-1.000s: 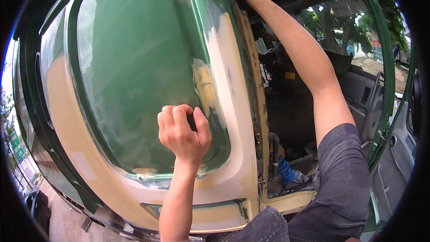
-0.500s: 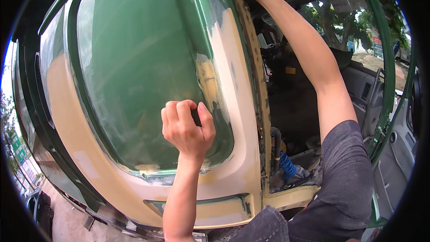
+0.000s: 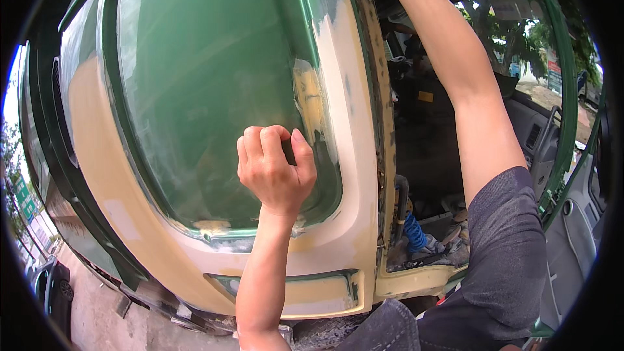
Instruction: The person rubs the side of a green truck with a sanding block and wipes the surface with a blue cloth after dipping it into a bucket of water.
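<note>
My left hand [image 3: 276, 166] is curled, fingertips down, over the lower right of the recessed green panel [image 3: 195, 78] on the vehicle cab's body. Whether it holds anything under the fingers is hidden. Just above and right of it is a yellowish filler patch [image 3: 309, 97]. Pale filler and primer [image 3: 97, 123] surround the green panel, with rough sanded spots along its edges. My right arm [image 3: 461, 71] reaches up beside the open cab doorway to the top edge of the picture, where the hand is out of view.
The dark cab interior shows a blue coiled spring [image 3: 413, 233] low in the doorway. A green-framed door [image 3: 556, 32] with grey trim stands open at the right. A dark car [image 3: 52, 299] is on the pavement at lower left, near trees and signs.
The cab sits higher in the picture than before. My left hand has shifted slightly upward on the green panel. My right hand, earlier at the top edge, has moved out of view.
</note>
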{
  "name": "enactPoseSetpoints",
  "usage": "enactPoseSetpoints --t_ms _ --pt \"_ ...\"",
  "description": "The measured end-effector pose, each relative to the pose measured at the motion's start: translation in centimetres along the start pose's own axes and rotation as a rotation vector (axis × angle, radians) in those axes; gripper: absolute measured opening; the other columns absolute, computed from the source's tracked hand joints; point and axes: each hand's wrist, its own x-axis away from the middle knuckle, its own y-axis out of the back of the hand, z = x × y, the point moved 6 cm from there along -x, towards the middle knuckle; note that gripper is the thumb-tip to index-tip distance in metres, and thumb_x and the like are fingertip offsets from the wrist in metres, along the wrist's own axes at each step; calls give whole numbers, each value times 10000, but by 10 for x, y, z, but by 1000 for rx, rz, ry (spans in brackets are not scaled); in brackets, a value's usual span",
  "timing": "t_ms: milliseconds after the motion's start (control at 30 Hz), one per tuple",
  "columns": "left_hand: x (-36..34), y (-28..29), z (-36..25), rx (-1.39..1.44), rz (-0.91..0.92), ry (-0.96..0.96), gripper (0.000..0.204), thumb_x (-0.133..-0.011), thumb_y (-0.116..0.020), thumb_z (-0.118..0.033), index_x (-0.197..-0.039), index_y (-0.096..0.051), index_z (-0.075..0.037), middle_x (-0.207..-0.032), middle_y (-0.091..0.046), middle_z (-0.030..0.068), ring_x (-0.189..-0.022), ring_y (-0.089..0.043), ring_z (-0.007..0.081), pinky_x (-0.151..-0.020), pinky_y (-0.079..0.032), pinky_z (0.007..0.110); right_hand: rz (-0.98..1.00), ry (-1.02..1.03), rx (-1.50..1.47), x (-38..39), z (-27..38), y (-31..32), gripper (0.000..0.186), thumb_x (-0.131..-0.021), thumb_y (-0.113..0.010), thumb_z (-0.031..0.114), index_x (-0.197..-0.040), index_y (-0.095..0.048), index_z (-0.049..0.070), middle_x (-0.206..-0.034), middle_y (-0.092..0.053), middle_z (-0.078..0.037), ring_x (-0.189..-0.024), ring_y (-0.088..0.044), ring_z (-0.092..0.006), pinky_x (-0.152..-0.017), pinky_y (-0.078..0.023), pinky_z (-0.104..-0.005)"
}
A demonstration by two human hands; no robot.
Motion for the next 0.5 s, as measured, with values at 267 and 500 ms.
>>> enactPoseSetpoints --t_ms 267,500 --pt "0 9 11 -58 -4 -10 115 -845 -621 -112 -794 -535 -54 -771 -508 86 -702 -504 282 -607 -408 406 74 47 -221 77 -28 3 622 -820 -760 475 -1203 -597 13 -1180 -683 -267 -1140 -649 -416 -945 -525 -463" --pt "-2 -1 -4 9 -9 -3 113 -842 -618 -100 -796 -529 -47 -776 -507 93 -704 -508 285 -606 -409 407 -58 -35 49 -15 8 -8 646 -827 -753 480 -1281 -567 60 -1226 -657 -274 -1159 -631 -434 -954 -521 -509"
